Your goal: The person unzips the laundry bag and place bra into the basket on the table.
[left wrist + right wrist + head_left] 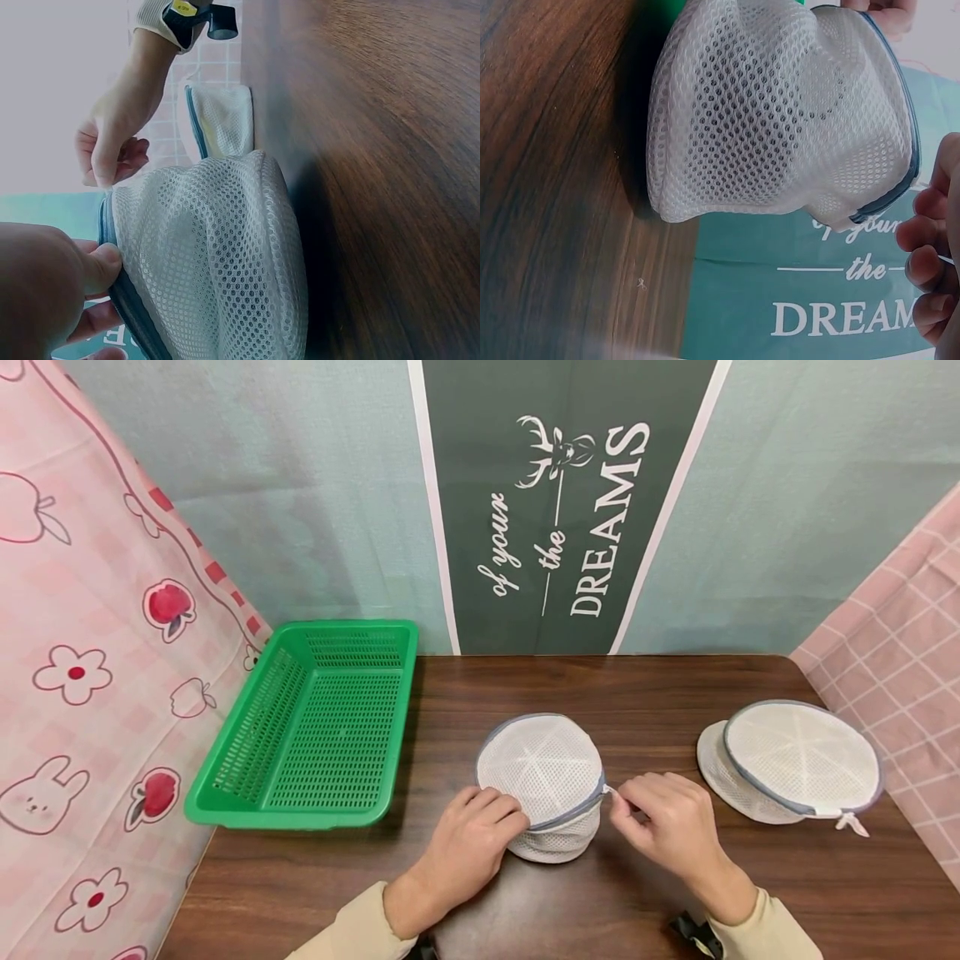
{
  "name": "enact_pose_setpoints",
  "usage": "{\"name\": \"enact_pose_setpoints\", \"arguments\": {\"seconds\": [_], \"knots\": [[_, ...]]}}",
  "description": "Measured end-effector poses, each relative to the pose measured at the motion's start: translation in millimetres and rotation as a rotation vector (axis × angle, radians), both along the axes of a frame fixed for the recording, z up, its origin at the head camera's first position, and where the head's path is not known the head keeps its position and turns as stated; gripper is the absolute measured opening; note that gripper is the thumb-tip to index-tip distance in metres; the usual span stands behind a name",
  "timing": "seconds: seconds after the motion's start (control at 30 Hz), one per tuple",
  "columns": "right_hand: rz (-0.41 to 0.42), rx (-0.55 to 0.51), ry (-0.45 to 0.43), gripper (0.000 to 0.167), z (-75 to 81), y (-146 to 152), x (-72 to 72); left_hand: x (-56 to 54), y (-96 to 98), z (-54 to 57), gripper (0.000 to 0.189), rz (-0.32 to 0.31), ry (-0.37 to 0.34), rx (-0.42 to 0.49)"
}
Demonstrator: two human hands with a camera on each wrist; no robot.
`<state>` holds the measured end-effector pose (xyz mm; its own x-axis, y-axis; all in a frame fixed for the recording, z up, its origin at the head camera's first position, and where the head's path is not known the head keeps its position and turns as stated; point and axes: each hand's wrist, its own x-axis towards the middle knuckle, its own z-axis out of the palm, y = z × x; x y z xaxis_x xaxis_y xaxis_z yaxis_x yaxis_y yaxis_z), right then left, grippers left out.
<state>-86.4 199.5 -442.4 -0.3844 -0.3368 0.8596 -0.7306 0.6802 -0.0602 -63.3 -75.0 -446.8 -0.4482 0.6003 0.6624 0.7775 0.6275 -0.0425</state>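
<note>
A round white mesh laundry bag (pixel 540 768) with a grey-blue zippered rim stands on the table in front of me, its lid side up. My left hand (pixel 480 827) pinches the rim at its near left; in the left wrist view the thumb (pixel 105 262) lies on the zipper band (pixel 131 307). At the bag's right edge, my right hand (pixel 667 818) pinches the white zipper pull (pixel 611 792) between thumb and forefinger. From the right wrist view, the bag's mesh side (pixel 757 112) looks slack and partly folded.
A second mesh laundry bag (pixel 806 756) lies at the right, tilted, its white pull hanging at the near edge. On the left stands a green plastic basket (pixel 397 710) with slotted walls. A printed curtain (pixel 330 510) hangs behind the brown wooden table (pixel 637 685).
</note>
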Motion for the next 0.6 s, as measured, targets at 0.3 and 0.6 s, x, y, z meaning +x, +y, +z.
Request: {"name": "enact_pose_setpoints", "arguments": {"seconds": [0.3, 0.6], "knots": [[-0.013, -0.017, 0.013, 0.031, 4.9, -1.3, -3.0, -1.2, -2.4, -1.2, 0.020, 0.006, -0.014, 0.005], [-0.054, -0.034, 0.015, 0.030, 0.6, 2.4, -6.2, -2.0, -2.7, -2.2, 0.022, 0.012, -0.016, 0.002]]}}
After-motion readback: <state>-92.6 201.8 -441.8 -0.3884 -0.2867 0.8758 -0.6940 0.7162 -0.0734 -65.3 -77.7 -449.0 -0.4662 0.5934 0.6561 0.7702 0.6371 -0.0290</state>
